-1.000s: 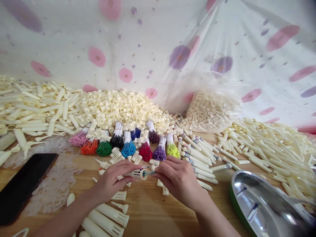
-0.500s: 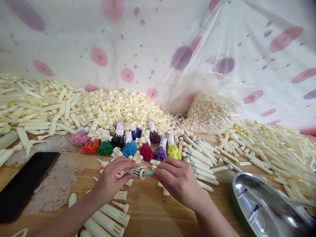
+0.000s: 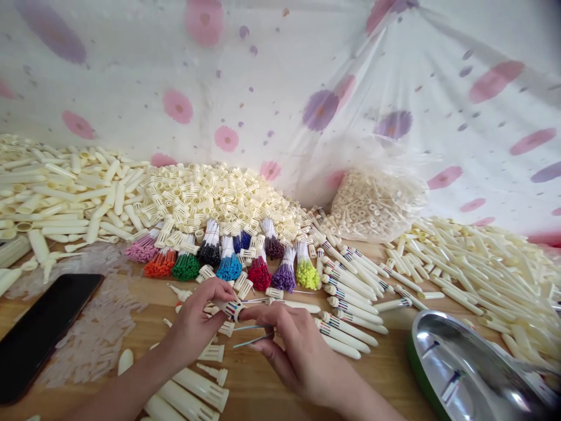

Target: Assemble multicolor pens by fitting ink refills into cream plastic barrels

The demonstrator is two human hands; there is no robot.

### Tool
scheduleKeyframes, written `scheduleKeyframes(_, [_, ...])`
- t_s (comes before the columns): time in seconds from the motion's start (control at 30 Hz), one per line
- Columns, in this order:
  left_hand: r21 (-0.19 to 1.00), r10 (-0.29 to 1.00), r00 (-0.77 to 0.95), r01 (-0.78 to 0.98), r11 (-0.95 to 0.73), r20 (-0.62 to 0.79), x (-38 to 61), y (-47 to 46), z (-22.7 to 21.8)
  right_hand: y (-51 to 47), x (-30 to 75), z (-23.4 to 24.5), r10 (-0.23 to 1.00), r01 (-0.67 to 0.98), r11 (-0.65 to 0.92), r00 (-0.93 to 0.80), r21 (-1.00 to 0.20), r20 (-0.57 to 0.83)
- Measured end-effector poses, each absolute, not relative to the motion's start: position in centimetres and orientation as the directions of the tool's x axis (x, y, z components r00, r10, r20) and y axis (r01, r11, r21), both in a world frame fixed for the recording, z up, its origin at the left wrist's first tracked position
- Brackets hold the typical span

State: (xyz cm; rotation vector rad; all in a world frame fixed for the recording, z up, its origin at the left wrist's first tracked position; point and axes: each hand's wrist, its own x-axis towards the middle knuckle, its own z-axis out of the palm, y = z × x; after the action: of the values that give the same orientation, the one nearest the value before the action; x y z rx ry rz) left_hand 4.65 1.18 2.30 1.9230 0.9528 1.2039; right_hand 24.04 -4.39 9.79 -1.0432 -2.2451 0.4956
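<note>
My left hand [image 3: 193,327] is closed around a cream slotted pen part [image 3: 231,310] with dark-coloured slides in its slots. Its round open end faces right. My right hand [image 3: 302,354] holds light-blue tweezers [image 3: 249,343], their two prongs spread and pointing left, just below the pen part. My right index finger reaches to the pen part's open end and appears to touch it. Behind my hands stand bundles of coloured slides on white stems, among them light blue [image 3: 228,266], red [image 3: 259,272], purple [image 3: 284,275] and yellow-green [image 3: 307,272].
Pen barrels with coloured slides [image 3: 350,330] lie right of my hands. A green-sided metal tray [image 3: 421,351] stands at the right, a black phone [image 3: 48,333] at the left. Cream slotted parts [image 3: 219,193] are heaped behind, beside a clear bag of small parts [image 3: 377,204].
The tweezers have come out of the pen part's end and now sit lower with prongs spread. My right index finger has stretched to that end. The pen part has turned slightly and moved left.
</note>
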Motion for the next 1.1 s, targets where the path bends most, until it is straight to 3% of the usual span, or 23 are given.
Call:
scheduleKeyframes(0.17, [0.791,0.833,0.281,0.278,-0.545,0.476,4.6,1.2,2.2,-4.5,23.2,9.2,0.784,0.602,0.619,-0.518,-0.505,0.342])
scheduleKeyframes(0.3, [0.762,0.834,0.274,0.343,-0.549,0.478,4.6,1.1,2.3,-4.0,23.5,8.8,0.803,0.582,0.585,-0.512,-0.565,0.304])
scheduleKeyframes(0.4, [0.756,0.852,0.236,0.393,-0.524,0.468,4.4,1.4,2.3,-3.0,24.3,7.9,0.916,0.597,0.397,-0.303,-0.697,0.263])
scheduleKeyframes(0.47, [0.759,0.864,0.166,0.418,-0.499,0.476,4.0,1.8,2.3,-2.1,24.7,7.0,0.972,0.669,0.228,-0.112,-0.708,0.207])
scheduleKeyframes(0.53, [0.766,0.867,0.088,0.43,-0.478,0.491,3.7,2.2,2.3,-1.5,24.7,5.8,0.989,0.812,0.138,-0.079,-0.567,0.127])
scheduleKeyframes(0.63, [0.774,0.869,0.041,0.435,-0.46,0.493,3.6,2.5,2.4,-1.2,23.9,4.4,0.982,0.952,0.175,-0.187,-0.252,-0.025])
scheduleKeyframes(0.7, [0.776,0.872,0.055,0.431,-0.46,0.486,3.7,2.4,2.4,-1.0,23.7,4.3,0.974,0.966,0.212,-0.222,-0.148,-0.053])
scheduleKeyframes(0.8, [0.779,0.875,0.083,0.422,-0.464,0.476,3.9,2.3,2.4,-0.2,25.5,5.5,0.987,0.973,0.161,-0.163,-0.162,0.0])
scheduleKeyframes(0.87, [0.785,0.879,0.095,0.414,-0.461,0.467,4.0,2.2,2.4,0.9,27.8,6.5,0.998,0.979,-0.043,0.051,-0.202,0.032])
scheduleKeyframes(0.97, [0.794,0.885,0.1,0.407,-0.453,0.454,4.0,2.1,2.2,2.8,31.2,6.9,0.943,0.938,-0.326,0.331,-0.119,0.022])
scheduleKeyframes(1.1, [0.797,0.89,0.115,0.405,-0.447,0.441,4.0,2.0,2.0,4.4,33.1,5.3,0.949,0.958,-0.285,0.278,-0.029,-0.152])
